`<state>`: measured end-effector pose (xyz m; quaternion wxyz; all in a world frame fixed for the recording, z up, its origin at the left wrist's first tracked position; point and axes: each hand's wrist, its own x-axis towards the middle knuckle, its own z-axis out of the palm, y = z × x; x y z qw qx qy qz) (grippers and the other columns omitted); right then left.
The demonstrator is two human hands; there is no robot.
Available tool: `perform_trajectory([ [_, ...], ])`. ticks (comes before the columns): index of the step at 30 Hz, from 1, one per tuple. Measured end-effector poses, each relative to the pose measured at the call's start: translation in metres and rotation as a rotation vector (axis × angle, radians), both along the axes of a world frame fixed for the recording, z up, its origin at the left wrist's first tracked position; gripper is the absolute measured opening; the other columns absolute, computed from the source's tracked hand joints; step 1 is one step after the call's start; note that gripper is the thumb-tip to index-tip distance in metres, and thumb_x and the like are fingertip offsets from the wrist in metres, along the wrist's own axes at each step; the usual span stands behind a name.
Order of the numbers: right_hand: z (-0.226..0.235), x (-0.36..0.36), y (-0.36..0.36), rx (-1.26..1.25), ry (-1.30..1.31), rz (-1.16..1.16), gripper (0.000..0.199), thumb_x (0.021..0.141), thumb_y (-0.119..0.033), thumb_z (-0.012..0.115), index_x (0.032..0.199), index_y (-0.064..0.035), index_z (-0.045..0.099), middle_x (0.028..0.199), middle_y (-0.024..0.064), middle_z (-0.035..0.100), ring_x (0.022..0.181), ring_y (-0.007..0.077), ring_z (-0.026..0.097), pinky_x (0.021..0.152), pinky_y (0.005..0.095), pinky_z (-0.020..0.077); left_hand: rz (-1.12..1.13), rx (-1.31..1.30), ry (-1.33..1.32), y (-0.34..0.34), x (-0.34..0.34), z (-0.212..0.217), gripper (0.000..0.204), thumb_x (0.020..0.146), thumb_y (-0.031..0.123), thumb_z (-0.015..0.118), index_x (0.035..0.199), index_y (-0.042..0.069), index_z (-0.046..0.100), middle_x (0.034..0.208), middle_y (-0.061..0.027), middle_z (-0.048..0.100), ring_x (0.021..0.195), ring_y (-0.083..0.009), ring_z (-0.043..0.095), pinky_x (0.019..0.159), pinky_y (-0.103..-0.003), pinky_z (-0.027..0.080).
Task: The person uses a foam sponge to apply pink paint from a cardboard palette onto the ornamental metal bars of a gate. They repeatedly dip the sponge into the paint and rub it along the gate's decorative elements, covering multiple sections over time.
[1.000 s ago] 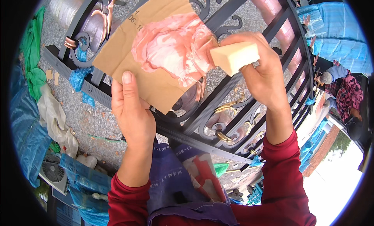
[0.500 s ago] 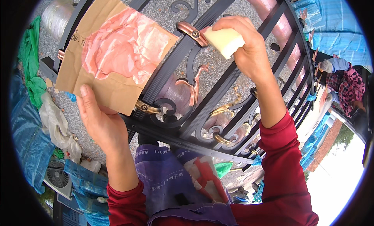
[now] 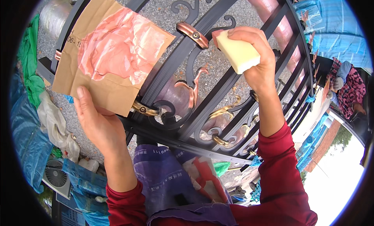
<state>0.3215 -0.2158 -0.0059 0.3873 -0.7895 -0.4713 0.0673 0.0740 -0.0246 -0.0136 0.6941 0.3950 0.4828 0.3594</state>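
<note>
My left hand grips the lower edge of a brown cardboard piece, thumb on top. A glossy pink, crumpled, wet-looking layer, perhaps paint on film, covers much of the cardboard. In my right hand is a pale yellow sponge block, its far left end stained reddish. The sponge is held above a black metal railing, just right of a copper-coloured collar on one bar. Below that, a black scroll carries a copper-coloured leaf tip. Another collar, more golden, shows beside the cardboard's lower corner.
Gold-tinted scrolls fill the railing's near right part. Plastic-wrapped rolls lie beneath the bars on grey gravel ground. Green and blue sheeting lies at left by a fan unit. At far right, another person in a pink-checked top wears gloves.
My right hand has drawn the sponge right and slightly down, away from the copper-coloured collar. The cardboard in my left hand has shifted a little left. The other person's gloved arm has moved.
</note>
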Motion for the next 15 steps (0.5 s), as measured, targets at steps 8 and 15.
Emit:
perform_trajectory([
  [8, -0.004, -0.009, -0.007, -0.002, 0.02, -0.023, 0.043, 0.068, 0.015, 0.061, 0.103, -0.0095, 0.067, 0.103, 0.0066, 0.066, 0.098, 0.026, 0.059, 0.086, 0.034, 0.045, 0.012, 0.017, -0.004, 0.0, 0.004, 0.002, 0.04, 0.102, 0.029, 0.052, 0.132, 0.003, 0.046, 0.119, -0.0075, 0.061, 0.103, -0.0144, 0.064, 0.085, -0.029, 0.053],
  [15, 0.006, -0.005, 0.044, -0.12, -0.237, 0.235, 0.039, 0.07, 0.012, 0.057, 0.101, -0.0096, 0.067, 0.1, 0.0072, 0.064, 0.092, 0.0284, 0.057, 0.083, 0.0354, 0.0451, 0.005, 0.018, -0.008, 0.0, 0.003, 0.001, 0.041, 0.102, 0.029, 0.051, 0.133, 0.003, 0.046, 0.122, -0.0069, 0.06, 0.107, -0.0152, 0.063, 0.089, -0.031, 0.051],
])
